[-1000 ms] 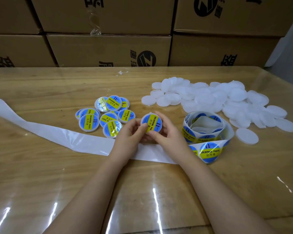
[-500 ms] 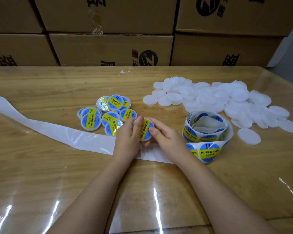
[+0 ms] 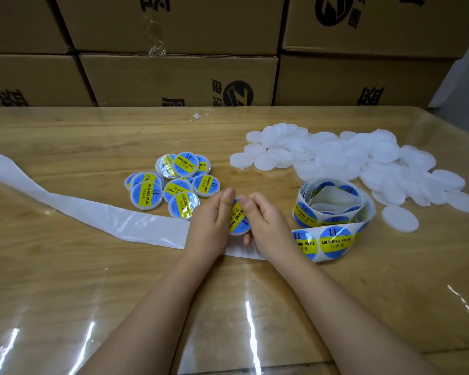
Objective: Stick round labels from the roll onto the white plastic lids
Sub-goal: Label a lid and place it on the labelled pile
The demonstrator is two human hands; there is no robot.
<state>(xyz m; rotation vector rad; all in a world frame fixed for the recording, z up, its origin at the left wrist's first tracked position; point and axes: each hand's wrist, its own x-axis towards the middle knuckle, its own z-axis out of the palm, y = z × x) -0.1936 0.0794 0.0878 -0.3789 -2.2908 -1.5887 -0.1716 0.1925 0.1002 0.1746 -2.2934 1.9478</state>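
Left hand: fingers curled round labelled round white plastic lid, thumb on sticker, probably smoothing.
Right hand: gripping opposite edge, steadying.
Blue-and-yellow label roll: beside right hand, within reach.
Blank white lids: heaped apart from finished pile.

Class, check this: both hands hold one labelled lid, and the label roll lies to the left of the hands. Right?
Wrong in one respect: the head view shows the label roll lying to the right of the hands. The left hand and right hand do hold one labelled lid between them.
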